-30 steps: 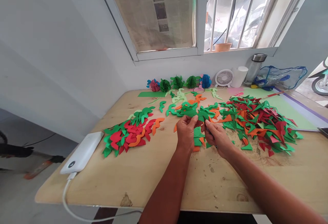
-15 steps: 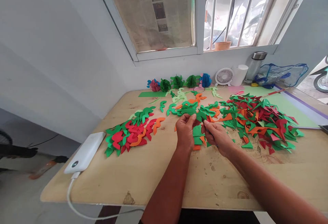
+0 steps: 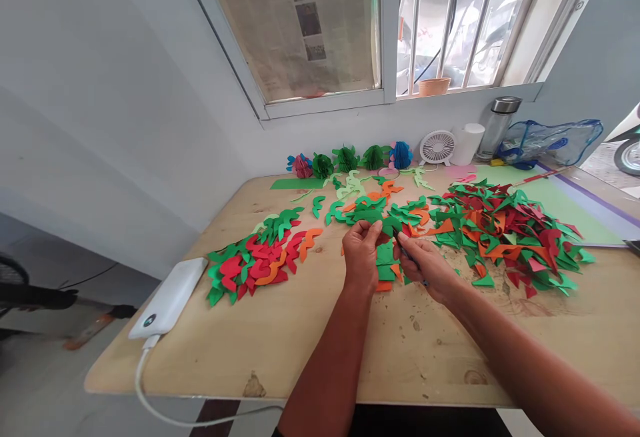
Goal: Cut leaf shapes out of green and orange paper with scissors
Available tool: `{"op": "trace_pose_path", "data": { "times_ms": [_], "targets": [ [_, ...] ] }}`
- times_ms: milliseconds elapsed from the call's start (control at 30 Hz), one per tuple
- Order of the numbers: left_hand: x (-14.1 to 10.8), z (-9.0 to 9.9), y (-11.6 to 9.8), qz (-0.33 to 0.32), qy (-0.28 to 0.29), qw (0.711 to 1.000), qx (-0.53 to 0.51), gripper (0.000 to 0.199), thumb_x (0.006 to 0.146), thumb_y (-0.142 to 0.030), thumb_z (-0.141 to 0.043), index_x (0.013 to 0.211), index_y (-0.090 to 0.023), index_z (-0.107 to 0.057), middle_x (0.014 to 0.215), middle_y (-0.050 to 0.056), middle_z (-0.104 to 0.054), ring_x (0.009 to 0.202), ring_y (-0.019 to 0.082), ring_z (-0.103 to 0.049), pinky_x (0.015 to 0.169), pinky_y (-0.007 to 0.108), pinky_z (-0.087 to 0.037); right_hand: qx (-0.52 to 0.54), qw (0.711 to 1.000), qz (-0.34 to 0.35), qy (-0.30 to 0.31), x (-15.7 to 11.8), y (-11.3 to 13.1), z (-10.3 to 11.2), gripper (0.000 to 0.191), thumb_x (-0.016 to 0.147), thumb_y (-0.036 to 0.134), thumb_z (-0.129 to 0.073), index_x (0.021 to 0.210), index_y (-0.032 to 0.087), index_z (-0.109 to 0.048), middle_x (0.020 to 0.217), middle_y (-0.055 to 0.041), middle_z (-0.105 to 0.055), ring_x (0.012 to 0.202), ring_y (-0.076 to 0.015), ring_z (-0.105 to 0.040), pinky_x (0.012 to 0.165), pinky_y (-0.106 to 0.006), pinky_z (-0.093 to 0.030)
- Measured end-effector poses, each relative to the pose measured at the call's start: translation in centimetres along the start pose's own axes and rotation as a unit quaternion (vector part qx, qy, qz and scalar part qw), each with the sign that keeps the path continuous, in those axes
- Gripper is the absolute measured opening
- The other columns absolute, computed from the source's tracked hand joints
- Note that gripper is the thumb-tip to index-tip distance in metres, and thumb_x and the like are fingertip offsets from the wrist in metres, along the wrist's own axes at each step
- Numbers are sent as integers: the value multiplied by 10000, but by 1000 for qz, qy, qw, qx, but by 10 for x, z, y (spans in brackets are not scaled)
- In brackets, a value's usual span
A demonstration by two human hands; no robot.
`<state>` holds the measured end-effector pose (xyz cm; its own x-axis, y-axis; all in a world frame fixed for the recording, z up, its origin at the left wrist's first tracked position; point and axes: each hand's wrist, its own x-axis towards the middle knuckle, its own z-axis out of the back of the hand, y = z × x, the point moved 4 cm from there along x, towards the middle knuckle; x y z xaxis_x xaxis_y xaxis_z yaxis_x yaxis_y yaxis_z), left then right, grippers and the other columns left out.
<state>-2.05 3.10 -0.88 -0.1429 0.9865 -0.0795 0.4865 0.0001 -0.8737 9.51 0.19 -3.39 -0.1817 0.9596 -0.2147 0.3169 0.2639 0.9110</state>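
A: What are the hands doing?

B: Two bare hands meet over a wooden tabletop (image 3: 300, 350), just left of a large scrap pile (image 3: 510, 230) of green, red and orange paper. The left hand (image 3: 361, 257) pinches a green paper piece (image 3: 391, 225) between thumb and fingers. The right hand (image 3: 424, 262) is closed around a dark tool (image 3: 399, 240), its tip at that piece; what kind of tool is mostly hidden.

A: So where is the green paper piece?

B: Left of the scrap pile, between the fingertips, above other loose paper.

A: What lies farther left of the scrap pile?

B: A cluster of curved cutouts (image 3: 265, 260) in red, green and orange, then a white device (image 3: 169, 297) with a cable plugged in.

A: And behind the scrap pile?

B: A small white fan (image 3: 437, 149), slightly left, and an upright clear bottle (image 3: 494, 131). Well left stands a row of pleated paper figures (image 3: 346, 159).
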Motion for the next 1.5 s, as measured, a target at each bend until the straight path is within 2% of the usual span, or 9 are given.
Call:
{"op": "trace_pose_path", "data": {
  "times_ms": [333, 633, 967, 1233, 1367, 1500],
  "targets": [
    [0, -1, -1, -2, 17, 1000, 19, 325, 588, -325, -790, 618, -169, -506, 533, -45, -563, 484, 91, -540, 580, 243, -455, -7, 1000, -6, 5, 0, 2, 0, 522, 708, 660, -676, 636, 155, -565, 432, 106, -264, 379, -32, -147, 357, -189, -108],
    [0, 0, -1, 7, 24, 1000, -9, 326, 576, -305, -794, 626, -170, -501, 538, -41, -570, 494, 92, -545, 592, 250, -468, -20, 1000, -6, 8, 0, 3, 1, 504, 712, 648, -675, 633, 161, -569, 415, 102, -278, 369, -37, -151, 359, -202, -101],
    [2, 1, 1, 3, 10, 1000, -2, 320, 568, -302, -786, 628, -172, -500, 545, -46, -552, 498, 93, -536, 571, 243, -447, -61, 998, 2, -5, 1, 3, 2, 519, 717, 670, -643, 626, 166, -560, 375, 110, -270, 354, -37, -146, 363, -202, -91],
    [5, 4, 0, -23, -16, 999, 25, 229, 581, -262, -749, 595, -164, -543, 528, -50, -535, 501, 85, -525, 576, 236, -447, -138, 989, 25, -47, 1, 10, 4, 532, 706, 693, -611, 577, 183, -533, 362, 103, -264, 338, -44, -177, 354, -202, -112],
    [5, 3, 2, 3, 0, 999, 38, 186, 568, -260, -756, 622, -150, -616, 543, -25, -581, 498, 91, -533, 564, 243, -451, -124, 990, 27, -67, 2, 14, 7, 533, 697, 697, -614, 586, 179, -549, 386, 102, -254, 356, -46, -171, 360, -208, -114],
    [4, 2, 7, 48, 12, 999, 5, 217, 549, -261, -784, 654, -140, -638, 558, 3, -631, 508, 108, -577, 577, 249, -466, -96, 992, 38, -77, 2, 15, 8, 528, 712, 691, -602, 635, 169, -581, 403, 104, -259, 370, -50, -157, 361, -213, -108]
  ]
}}
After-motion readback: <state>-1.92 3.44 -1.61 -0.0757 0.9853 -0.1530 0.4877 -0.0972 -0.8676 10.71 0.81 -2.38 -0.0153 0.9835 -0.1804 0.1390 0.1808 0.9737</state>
